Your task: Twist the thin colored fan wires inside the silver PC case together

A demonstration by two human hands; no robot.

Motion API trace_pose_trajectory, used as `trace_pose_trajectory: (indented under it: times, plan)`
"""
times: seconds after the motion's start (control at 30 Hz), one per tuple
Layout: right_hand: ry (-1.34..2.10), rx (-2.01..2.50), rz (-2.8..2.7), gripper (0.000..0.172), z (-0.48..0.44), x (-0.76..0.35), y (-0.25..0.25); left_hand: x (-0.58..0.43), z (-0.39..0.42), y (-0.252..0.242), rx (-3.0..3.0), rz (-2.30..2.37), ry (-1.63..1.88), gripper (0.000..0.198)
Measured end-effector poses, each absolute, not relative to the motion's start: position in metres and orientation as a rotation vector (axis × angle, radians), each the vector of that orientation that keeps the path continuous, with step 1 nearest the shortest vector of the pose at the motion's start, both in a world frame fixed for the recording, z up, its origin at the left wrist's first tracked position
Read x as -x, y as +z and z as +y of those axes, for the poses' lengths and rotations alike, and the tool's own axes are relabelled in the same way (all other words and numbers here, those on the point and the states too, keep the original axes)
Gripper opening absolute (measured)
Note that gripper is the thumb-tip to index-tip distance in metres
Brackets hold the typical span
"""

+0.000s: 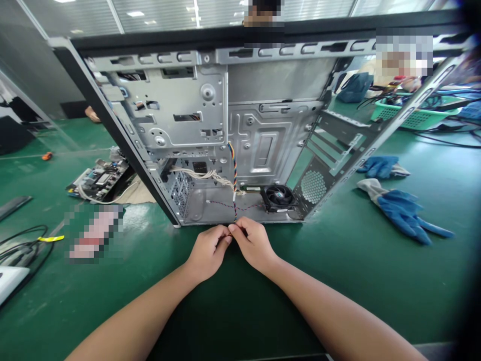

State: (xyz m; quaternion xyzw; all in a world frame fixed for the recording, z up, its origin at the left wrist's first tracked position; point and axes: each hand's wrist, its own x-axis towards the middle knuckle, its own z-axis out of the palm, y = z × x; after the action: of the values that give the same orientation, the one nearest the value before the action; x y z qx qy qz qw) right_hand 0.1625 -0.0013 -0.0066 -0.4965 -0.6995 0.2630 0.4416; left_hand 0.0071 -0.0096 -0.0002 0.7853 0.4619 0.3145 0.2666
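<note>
The left hand (208, 253) and right hand (253, 245) met just outside the lower edge of the open computer case (289, 85), the grip of each pinched narrow on the lower part of a twisted cable (235, 170). The cable ran down from beside the metal drive bay (184, 103) to the case's bottom rim. Inside, a black fan (278, 198) sat near the lower corner on the right. Green tabletop (338, 271) stretched between the hands and the blue gloves (400, 210); leftward, a circuit board (100, 176) lay near the case's edge.
</note>
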Motion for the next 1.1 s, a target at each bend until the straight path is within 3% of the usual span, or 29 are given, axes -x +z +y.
trace_pose_trajectory:
  times: [0.27,1.1]
  plan:
    - [0.663,1.210,-1.727,0.029,-0.0009,-0.1623,-0.0061,-0.0081,-0.0112,-0.0006,-2.107,1.262,0.939,0.006]
    - [0.683,1.208,-1.725,0.029,-0.0011,-0.1617,-0.0078,-0.0066,-0.0078,-0.0009,-2.139,1.242,0.865,0.015]
